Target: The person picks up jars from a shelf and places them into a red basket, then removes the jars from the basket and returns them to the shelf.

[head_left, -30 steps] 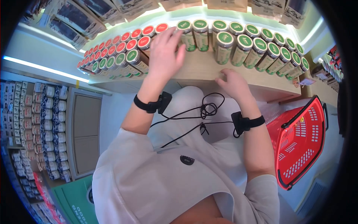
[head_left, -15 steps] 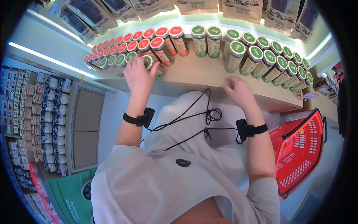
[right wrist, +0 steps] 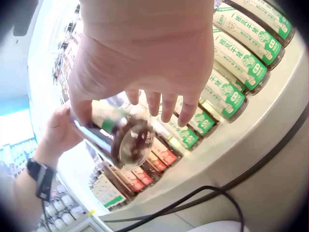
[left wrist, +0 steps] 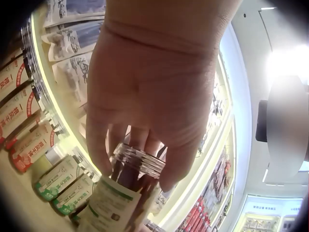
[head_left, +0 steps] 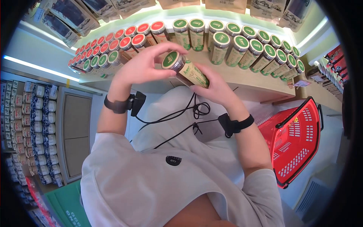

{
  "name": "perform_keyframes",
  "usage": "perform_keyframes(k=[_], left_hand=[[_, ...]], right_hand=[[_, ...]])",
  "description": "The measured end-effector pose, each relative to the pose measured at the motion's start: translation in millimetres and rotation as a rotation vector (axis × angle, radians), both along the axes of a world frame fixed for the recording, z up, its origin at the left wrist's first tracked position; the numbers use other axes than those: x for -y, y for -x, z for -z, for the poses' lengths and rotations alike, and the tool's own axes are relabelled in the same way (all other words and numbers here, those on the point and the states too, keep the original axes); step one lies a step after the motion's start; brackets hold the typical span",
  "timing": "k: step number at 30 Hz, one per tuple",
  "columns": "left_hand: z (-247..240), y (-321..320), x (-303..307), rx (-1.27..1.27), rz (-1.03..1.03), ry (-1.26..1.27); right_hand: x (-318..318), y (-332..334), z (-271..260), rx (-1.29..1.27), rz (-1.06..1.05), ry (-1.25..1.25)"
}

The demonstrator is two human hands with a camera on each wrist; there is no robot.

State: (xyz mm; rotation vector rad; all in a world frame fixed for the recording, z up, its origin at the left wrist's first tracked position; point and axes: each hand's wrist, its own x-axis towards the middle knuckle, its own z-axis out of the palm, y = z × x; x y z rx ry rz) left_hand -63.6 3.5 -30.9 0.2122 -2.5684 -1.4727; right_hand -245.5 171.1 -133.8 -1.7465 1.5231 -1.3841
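Observation:
In the head view a clear jar [head_left: 188, 72] with a green lid and a green-and-cream label is held tilted in front of the shelf. My left hand [head_left: 141, 66] grips it around the lid end, thumb on the near side and fingers on the far side. The left wrist view shows the left hand's fingers [left wrist: 99, 150] around the jar's clear neck. My right hand [head_left: 219, 87] is at the jar's base end. In the right wrist view its thumb lies along the jar [right wrist: 118, 140], while its fingers [right wrist: 166, 106] extend fairly straight beside it.
Red-lidded jars [head_left: 130, 32] stand in rows at the left of the shelf [head_left: 204, 62], green-lidded jars [head_left: 247, 53] at the right. Paper packages [head_left: 185, 3] hang behind. A red basket [head_left: 298, 140] stands at the right. Black cables [head_left: 166, 119] cross the lap.
My left hand reached the green-lidded jars at the left front, and now holds one up in front of the shelf. My right hand has come in to the jar's base.

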Motion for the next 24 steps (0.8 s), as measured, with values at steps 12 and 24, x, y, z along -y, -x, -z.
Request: perform_keyframes(k=[12, 24], left_hand=[[11, 63, 4, -0.085, -0.248, 0.55], [56, 107, 17, -0.211, -0.256, 0.709]], right_hand=[[1, 2, -1, -0.364, 0.614, 0.032], [-10, 13, 3, -0.388, 0.55, -0.293]])
